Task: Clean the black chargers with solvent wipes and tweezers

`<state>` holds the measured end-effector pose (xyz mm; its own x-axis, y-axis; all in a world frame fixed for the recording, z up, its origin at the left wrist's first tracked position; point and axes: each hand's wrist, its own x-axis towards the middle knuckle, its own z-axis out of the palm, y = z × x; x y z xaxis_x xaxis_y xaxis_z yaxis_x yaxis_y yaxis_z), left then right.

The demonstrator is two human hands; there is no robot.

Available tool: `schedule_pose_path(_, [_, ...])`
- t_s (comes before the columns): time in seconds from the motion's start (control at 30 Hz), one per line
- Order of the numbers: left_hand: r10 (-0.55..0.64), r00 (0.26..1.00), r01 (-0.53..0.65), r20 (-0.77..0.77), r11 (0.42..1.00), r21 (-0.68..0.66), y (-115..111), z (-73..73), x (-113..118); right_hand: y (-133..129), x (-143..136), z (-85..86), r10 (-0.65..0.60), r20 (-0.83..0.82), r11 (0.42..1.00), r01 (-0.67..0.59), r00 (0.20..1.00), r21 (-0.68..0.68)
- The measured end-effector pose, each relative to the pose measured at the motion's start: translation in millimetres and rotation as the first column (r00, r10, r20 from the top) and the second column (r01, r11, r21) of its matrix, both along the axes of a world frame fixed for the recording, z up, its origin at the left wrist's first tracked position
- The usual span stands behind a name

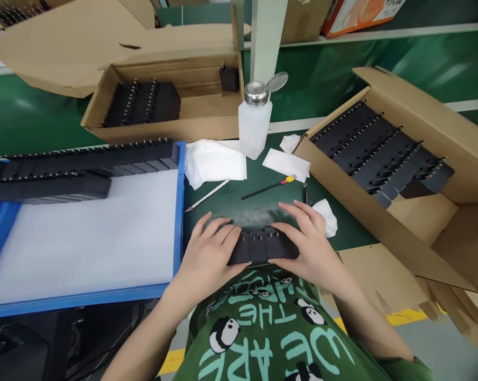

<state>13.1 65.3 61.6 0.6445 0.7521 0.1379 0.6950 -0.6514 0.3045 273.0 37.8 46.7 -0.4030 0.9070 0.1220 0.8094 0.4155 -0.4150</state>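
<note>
A short row of black plug adapters (257, 245) lies at the near edge of the green table, metal prongs facing up. My left hand (213, 248) grips the left end of the row, thumb along the near side and fingers over the far side. At the right end, my right hand (308, 241) holds the row between thumb and fingers. The adapters stand side by side between both hands; the outer ones are partly covered by my fingers.
A blue-edged tray (180, 211) with rows of black adapters is at left. Open cardboard boxes (207, 127) (342, 196) of adapters stand behind and right. A dispenser bottle (254, 127), white wipes (217, 161), a craft knife (207, 196) and a thin black brush (263, 189) lie between.
</note>
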Motion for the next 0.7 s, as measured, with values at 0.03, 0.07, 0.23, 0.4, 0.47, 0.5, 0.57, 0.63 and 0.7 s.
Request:
schedule_pose_path(0.03, [-0.003, 1.0, 0.003, 0.013, 1.0, 0.005, 0, 0.2, 0, 0, 0, 0.4, 0.014, 0.01, 1.0, -0.014, 1.0, 0.019])
schedule_pose_path(0.07, [-0.002, 1.0, 0.002, 0.031, 1.0, 0.008, 0, 0.6, 0, 0, -1, 0.6, 0.027, 0.01, 0.999, -0.028, 1.0, 0.035])
schedule_pose_path(0.23, [0.023, 0.99, -0.035, 0.139, 0.996, 0.088, -1, 10.8, -2, 4, 1, 7.3, 0.055, -0.077, 0.991, -0.045, 0.995, 0.123])
schedule_pose_path(0.4, [0.002, 0.978, -0.047, 0.207, 0.977, 0.21, -2, 38.5, -5, 5, 1, 34.0, 0.108, -0.264, 0.974, -0.049, 0.958, 0.221])
schedule_pose_path(0.47, [-0.024, 0.969, -0.04, 0.245, 0.967, 0.253, -4, 51.9, -6, 3, 0, 48.8, 0.144, -0.401, 0.978, -0.069, 0.905, 0.196])
schedule_pose_path(0.5, [-0.041, 0.962, -0.036, 0.269, 0.961, 0.276, -5, 58.5, -7, 2, 0, 56.3, 0.161, -0.469, 0.98, -0.084, 0.868, 0.181])
schedule_pose_path(0.57, [-0.07, 0.946, -0.035, 0.317, 0.949, 0.315, -7, 71.1, -7, 1, -1, 70.2, 0.194, -0.568, 0.978, -0.116, 0.8, 0.171])
schedule_pose_path(0.63, [-0.086, 0.933, -0.041, 0.35, 0.94, 0.34, -9, 82.7, -6, 1, -2, 81.2, 0.233, -0.622, 0.971, -0.14, 0.747, 0.196])
schedule_pose_path(0.7, [-0.084, 0.93, -0.057, 0.358, 0.929, 0.367, -10, 93.2, -5, 2, -3, 88.4, 0.256, -0.651, 0.965, -0.149, 0.715, 0.216])
